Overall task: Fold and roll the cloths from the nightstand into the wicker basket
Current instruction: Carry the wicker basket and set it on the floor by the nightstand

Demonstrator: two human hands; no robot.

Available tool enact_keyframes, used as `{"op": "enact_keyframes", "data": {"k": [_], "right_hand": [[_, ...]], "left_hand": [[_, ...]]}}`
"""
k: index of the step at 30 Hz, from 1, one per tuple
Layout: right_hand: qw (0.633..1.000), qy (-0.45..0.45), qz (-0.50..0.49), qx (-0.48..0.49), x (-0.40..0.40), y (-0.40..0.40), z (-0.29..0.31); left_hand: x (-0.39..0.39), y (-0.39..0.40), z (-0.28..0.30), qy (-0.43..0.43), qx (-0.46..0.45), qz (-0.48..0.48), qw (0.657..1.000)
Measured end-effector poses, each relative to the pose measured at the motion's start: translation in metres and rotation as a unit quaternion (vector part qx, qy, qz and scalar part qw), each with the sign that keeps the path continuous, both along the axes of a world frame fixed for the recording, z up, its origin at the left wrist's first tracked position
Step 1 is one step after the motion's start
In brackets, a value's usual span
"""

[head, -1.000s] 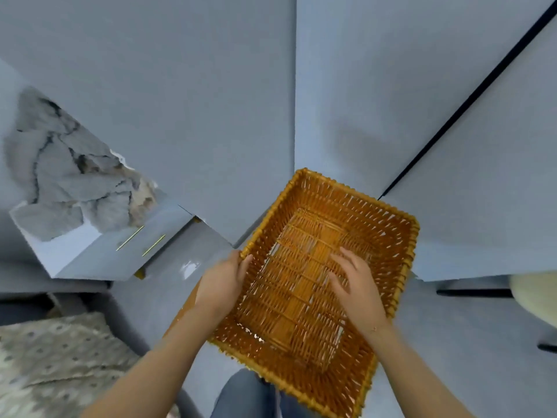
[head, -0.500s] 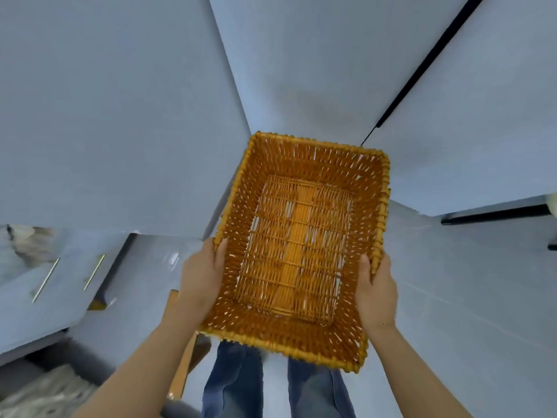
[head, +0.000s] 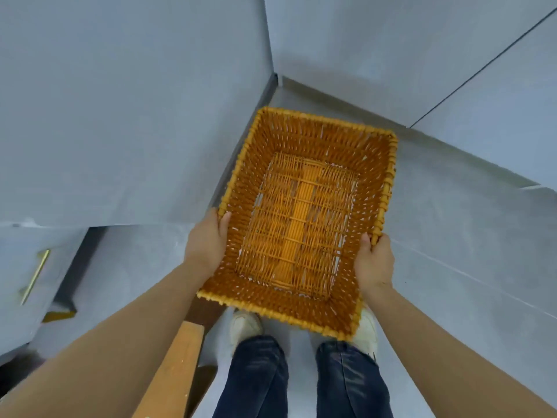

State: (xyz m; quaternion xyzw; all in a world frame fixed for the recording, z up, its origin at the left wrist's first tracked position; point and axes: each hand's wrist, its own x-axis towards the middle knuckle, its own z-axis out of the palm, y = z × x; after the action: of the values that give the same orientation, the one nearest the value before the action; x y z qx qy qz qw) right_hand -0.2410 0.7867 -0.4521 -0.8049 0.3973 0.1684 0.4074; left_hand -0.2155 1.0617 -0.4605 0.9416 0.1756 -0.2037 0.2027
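Arms: we see both forearms bare, no sleeves in view.
Left hand (head: 206, 244): we note no ring, no glove.
Right hand (head: 375, 262): we note no glove.
Trousers (head: 301, 378): we record dark blue denim jeans, faintly faded at the knees.
Shoes (head: 244, 327): we record white trainers.

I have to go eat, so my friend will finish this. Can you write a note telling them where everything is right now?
Left hand: grips the left rim of the basket.
Right hand: grips the right rim.
The basket is held up in the air over the floor, above the shoes. It is empty inside.
The cloths are out of sight in this view.
Done: basket picked up.
Left: set the basket down, then fold and roll every cloth and put each one in the basket.
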Motion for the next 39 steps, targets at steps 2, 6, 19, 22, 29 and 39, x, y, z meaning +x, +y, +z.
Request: {"op": "enact_keyframes", "data": {"k": [2, 6, 19, 22, 29, 39], "right_hand": [[1.000, 0.005, 0.004, 0.003, 0.014, 0.007, -0.033], [1.000, -0.011, 0.010, 0.018, 0.035, 0.018, -0.086], [0.997, 0.031, -0.039, 0.065, -0.011, 0.047, -0.110], [0.993, 0.095, -0.049, 0.046, -0.049, 0.062, -0.107], [0.997, 0.062, 0.045, 0.008, -0.059, 0.072, -0.101], [0.992, 0.019, 0.047, 0.113, -0.048, 0.088, -0.105]], "left_hand": [[0.011, 0.009, -0.034, 0.005, -0.004, 0.004, 1.000], [0.030, 0.023, -0.087, -0.011, -0.007, 0.004, 1.000], [-0.014, 0.019, -0.076, -0.079, -0.116, 0.128, 0.982], [-0.045, -0.007, -0.053, 0.004, -0.184, 0.422, 0.888], [-0.046, -0.009, -0.070, 0.129, -0.480, 0.549, 0.672], [-0.024, 0.014, -0.057, 0.091, -0.431, 0.487, 0.754]]}}
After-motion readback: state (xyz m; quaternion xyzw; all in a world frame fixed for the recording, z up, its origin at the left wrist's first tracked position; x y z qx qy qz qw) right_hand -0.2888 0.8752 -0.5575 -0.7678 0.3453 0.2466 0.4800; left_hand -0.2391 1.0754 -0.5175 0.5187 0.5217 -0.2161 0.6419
